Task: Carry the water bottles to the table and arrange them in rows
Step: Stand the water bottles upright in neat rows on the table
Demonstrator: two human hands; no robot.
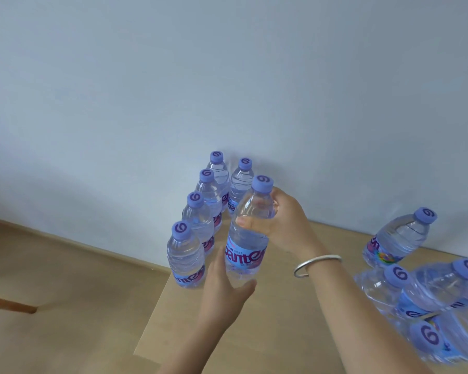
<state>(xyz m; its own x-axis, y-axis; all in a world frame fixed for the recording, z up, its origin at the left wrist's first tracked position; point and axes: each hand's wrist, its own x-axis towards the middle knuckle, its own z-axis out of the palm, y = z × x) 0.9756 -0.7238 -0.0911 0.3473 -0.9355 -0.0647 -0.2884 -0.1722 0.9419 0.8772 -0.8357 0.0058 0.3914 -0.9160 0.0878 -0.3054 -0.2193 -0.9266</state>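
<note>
The right hand (278, 220) grips a water bottle (247, 233) with its fingers curled round the shoulder, just under the blue cap. The left hand (223, 287) has straight, loose fingers that touch the bottom of this bottle. Just left of those fingers, a row of four bottles (197, 225) stands upright on the table (281, 319), and one more bottle (241, 182) stands beyond the right fingers. Well right of the right hand is a bunch of bottles (427, 292) (some look blurry). The right wrist wears a silver bangle (316, 264).
</note>
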